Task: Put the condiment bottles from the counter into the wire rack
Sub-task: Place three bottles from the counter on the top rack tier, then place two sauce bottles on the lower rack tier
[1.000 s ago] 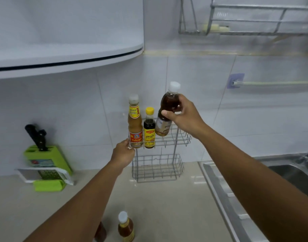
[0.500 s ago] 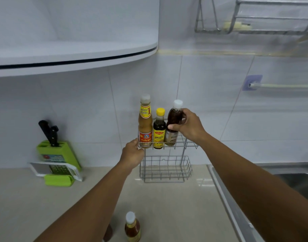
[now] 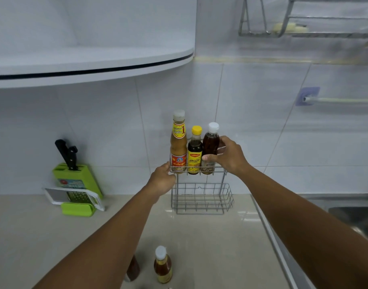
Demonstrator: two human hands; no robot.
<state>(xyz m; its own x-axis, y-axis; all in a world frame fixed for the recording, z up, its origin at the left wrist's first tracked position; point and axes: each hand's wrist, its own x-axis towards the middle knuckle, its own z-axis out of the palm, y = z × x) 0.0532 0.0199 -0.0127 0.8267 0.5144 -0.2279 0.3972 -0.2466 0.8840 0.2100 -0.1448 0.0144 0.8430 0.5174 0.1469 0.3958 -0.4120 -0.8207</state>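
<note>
A two-tier wire rack point(image 3: 201, 202) stands on the counter against the tiled wall. Its top tier holds a tall tan sauce bottle point(image 3: 178, 146), a short dark bottle with a yellow cap point(image 3: 195, 152) and a dark white-capped bottle point(image 3: 210, 149), all upright. My right hand point(image 3: 229, 156) is wrapped around the white-capped bottle, which rests in the top tier. The top tier's left front corner is gripped by my left hand point(image 3: 162, 180). On the counter near me stand an amber white-capped bottle point(image 3: 162, 265) and a reddish-brown bottle point(image 3: 133, 270), partly hidden by my left arm.
A green knife block point(image 3: 76, 178) with black-handled knives and a grater point(image 3: 73, 197) sit at the left by the wall. A white curved shelf point(image 3: 91, 65) hangs overhead. A steel sink point(image 3: 350, 215) lies to the right. A metal wall rack point(image 3: 308, 21) hangs above it.
My right hand has lowered the white-capped bottle from above the rack into the top tier beside the yellow-capped bottle. My left hand has kept its hold on the rack.
</note>
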